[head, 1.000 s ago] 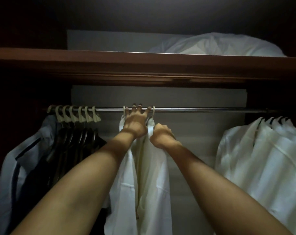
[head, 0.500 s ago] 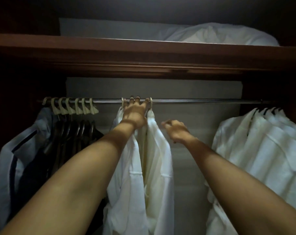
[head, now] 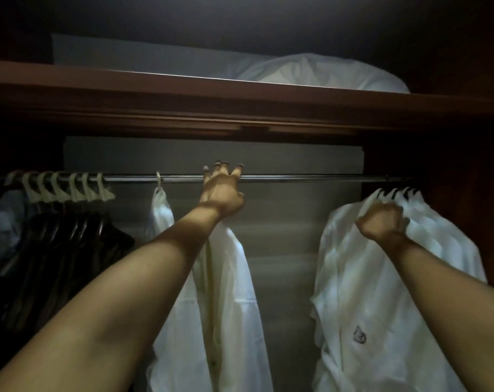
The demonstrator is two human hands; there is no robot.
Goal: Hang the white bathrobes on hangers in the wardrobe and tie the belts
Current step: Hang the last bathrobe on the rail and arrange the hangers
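- Empty dark hangers (head: 67,236) crowd the rail's (head: 296,178) left end; folded white bedding (head: 319,73) lies on the wooden shelf (head: 155,91) above.
- Dim wardrobe, pale back panel.
- Mid-rail bathrobe (head: 228,292) hangs straight down; left hand (head: 221,190) hooks fingers over the rail.
- Right hand (head: 381,222) is fisted in the right-end bathrobes (head: 381,292).

The left hand (head: 221,193) hides its robe's (head: 234,278) hanger; both forearms run off the bottom edge.

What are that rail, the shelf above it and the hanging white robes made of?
Rail: probably polished metal, since it shows a bright gleam along its length. Shelf: likely reddish-brown varnished wood, smooth with a slight sheen. Robes: soft white cloth that drapes in folds; the weave is too blurred to tell.
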